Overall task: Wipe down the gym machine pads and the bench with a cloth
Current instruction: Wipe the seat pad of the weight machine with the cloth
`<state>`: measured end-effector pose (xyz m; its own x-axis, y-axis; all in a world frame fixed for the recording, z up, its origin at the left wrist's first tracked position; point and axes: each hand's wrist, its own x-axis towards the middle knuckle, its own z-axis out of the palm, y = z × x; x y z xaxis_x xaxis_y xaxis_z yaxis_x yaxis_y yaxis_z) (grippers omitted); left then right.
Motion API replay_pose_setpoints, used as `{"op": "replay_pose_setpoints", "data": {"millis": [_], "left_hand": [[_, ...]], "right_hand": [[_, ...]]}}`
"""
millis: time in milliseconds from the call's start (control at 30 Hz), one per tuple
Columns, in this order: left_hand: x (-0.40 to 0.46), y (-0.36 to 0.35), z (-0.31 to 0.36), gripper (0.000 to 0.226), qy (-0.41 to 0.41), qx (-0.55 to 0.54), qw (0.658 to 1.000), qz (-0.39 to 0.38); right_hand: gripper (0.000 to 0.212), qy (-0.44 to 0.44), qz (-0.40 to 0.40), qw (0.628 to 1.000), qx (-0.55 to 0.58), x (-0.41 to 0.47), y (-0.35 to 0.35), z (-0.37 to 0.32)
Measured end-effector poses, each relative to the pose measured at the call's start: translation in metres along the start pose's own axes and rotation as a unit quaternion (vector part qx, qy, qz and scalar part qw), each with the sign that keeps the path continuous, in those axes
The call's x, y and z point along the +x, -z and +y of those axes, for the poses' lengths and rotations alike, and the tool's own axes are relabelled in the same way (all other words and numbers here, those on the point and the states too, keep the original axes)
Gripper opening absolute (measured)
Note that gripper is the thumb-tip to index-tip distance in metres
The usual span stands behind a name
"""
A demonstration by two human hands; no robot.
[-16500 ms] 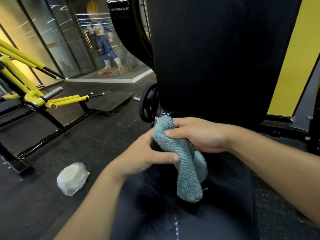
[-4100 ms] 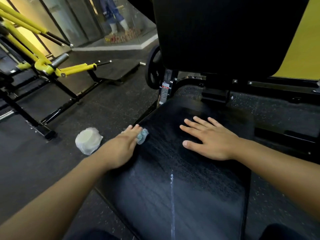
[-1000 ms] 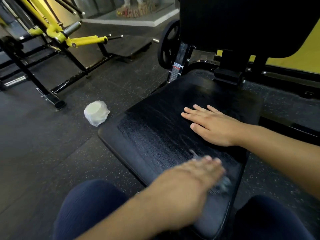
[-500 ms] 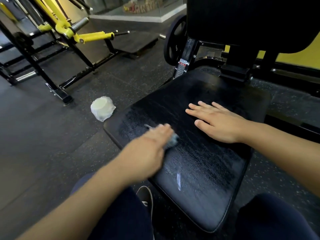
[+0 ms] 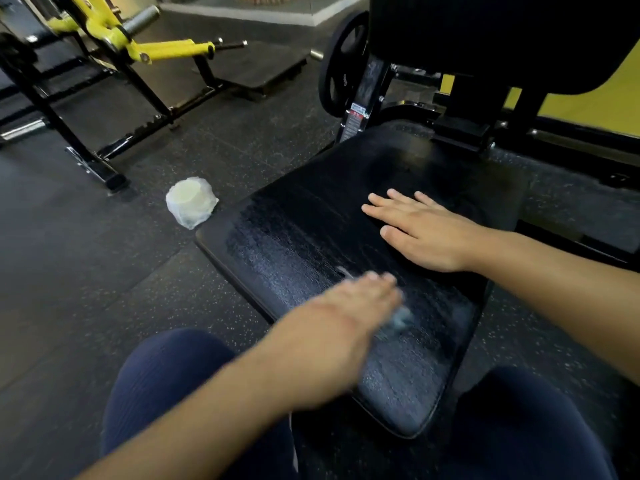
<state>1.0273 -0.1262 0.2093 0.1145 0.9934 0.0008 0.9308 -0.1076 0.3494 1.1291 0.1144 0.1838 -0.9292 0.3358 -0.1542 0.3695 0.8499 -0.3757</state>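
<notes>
Pressing down on the black seat pad [image 5: 311, 244], left hand [image 5: 349, 306] swept blurred across the near half of the surface, the cloth [image 5: 401, 318] showing only as a pale blue-grey smear under the fingers. Could not tell, through the blur, whether that grip was curled round the cloth or just flat on top of it. Lay flat farther up the same pad, right hand [image 5: 422, 230], fingers straight and spread, grip released, holding nothing. Glistened with damp streaks across the pad's left and near portions. Hung dark above the far end, the back pad [image 5: 502, 36]. Sat on the speckled rubber floor [image 5: 86, 271] just beside the pad's left corner, a white plastic-wrapped bundle [image 5: 191, 201]. Stood well apart at upper left, a yellow and black machine [image 5: 114, 39]. Framed the pad's near end on both sides, knees in navy trousers [image 5: 166, 379].
</notes>
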Motion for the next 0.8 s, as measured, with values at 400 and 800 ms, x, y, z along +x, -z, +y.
{"op": "replay_pose_setpoints", "data": {"millis": [400,800], "left_hand": [[-0.019,-0.001,0.02,0.076,0.03,0.018,0.998,-0.053],[-0.028,0.017,-0.022,0.068,0.142,0.046,0.988,-0.032]], "right_hand": [[0.054,0.002,0.007,1.0,-0.003,-0.001,-0.003,0.002],[0.055,0.044,-0.012,0.999,-0.013,-0.023,-0.01,-0.02]]}}
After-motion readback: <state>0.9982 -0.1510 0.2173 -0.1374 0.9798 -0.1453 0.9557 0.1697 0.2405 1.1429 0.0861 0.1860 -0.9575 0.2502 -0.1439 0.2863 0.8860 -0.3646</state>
